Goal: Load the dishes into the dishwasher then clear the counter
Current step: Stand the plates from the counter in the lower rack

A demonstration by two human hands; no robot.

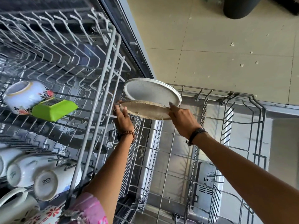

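Note:
Two white plates stand on edge among the tines at the far end of the lower dishwasher rack [215, 92]. The rear plate [150, 91] leans back. The front plate [146, 109] looks soiled, and both my hands are on it. My left hand [122, 118] grips its left rim and my right hand [182, 118] pinches its right rim. The upper rack [103, 81] is pulled out on the left. It carries a flowered cup [24, 96], a green plastic piece [53, 109] and several white cups [47, 183] lying on their sides.
The dishwasher door [205, 180] lies open under the lower rack, with the detergent compartment showing. Beige tiled floor [226, 46] with scattered crumbs lies beyond, and a dark round bin [237, 7] stands at the top right.

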